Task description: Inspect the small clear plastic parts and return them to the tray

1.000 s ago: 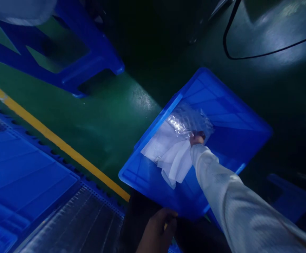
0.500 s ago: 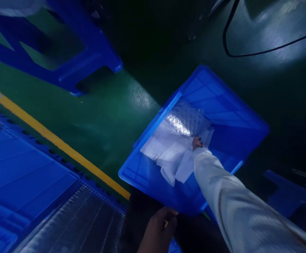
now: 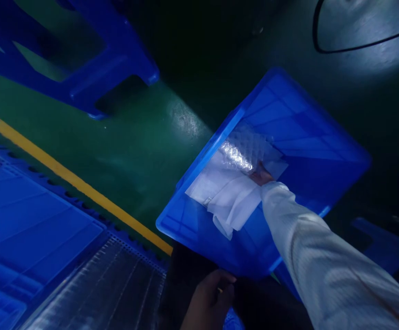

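A blue plastic bin (image 3: 309, 123) stands tilted in view on the floor, with white sheets or bags (image 3: 233, 197) and clear quilted plastic packaging (image 3: 243, 149) inside. My right hand (image 3: 262, 174), in a pale sleeve, reaches into it and grips the edge of the clear packaging; its fingertips are partly hidden. Just outside the bin's near edge is my left hand (image 3: 213, 293), over dark clothing, its thumb and index finger curved with a small gap between them and nothing seen in it.
A blue plastic stool (image 3: 99, 78) is at the upper left. Blue crates (image 3: 30, 220) and a dark ribbed surface (image 3: 106, 284) fill the lower left. A yellow line (image 3: 75, 178) crosses the green floor. A black cable (image 3: 360, 47) lies at the upper right.
The bin appears slightly further right and larger. My right hand has moved a little up and right in view, now at the clear packaging. My left hand is nearly unchanged.
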A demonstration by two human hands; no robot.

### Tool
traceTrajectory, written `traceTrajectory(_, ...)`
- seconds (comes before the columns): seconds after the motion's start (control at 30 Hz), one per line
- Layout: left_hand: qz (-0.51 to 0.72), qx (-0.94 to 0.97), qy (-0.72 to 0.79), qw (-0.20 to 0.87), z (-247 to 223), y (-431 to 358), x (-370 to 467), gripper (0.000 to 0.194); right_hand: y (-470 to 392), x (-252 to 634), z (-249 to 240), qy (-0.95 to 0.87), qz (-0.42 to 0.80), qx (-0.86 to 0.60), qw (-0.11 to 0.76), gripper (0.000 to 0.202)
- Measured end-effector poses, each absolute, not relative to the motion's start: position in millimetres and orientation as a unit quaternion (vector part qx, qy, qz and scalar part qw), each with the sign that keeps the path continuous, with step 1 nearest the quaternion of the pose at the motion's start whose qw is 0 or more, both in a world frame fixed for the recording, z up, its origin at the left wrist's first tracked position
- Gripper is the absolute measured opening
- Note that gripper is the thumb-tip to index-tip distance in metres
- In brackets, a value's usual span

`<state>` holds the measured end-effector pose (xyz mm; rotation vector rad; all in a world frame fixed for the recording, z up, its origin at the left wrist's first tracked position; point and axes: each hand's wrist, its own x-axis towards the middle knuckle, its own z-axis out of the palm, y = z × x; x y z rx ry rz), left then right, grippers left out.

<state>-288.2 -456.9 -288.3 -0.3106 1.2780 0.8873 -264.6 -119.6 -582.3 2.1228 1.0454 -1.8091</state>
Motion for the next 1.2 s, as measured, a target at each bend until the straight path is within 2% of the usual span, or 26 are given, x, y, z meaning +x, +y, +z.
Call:
traceTrajectory(0.3,0.378,-0.133,0.593,0.699,-286,-453,-297,0.032,-116,-259,-595,0.260,-0.624,0.732,0.087,0.043)
traceTrajectory(0.63,0.385,-0.153,0.584,0.698,-285,-454,-296,0.032,-122,-261,-580,0.243,-0.699,0.673,0.012,0.045)
traceTrajectory(0.93,0.415,-0.152,0.575,0.688,-288,-456,-293,0.030,-140,-286,-565,0.242,-0.716,0.650,-0.083,0.021)
traceTrajectory(1.07,0.435,-0.151,0.584,0.668,-294,-458,-285,0.028,-137,-301,-536,0.238,-0.703,0.664,-0.093,0.017)
traceTrajectory(1.2,0.453,-0.141,0.616,0.629,-301,-462,-268,0.031,-133,-316,-469,0.260,-0.692,0.668,-0.088,0.021)
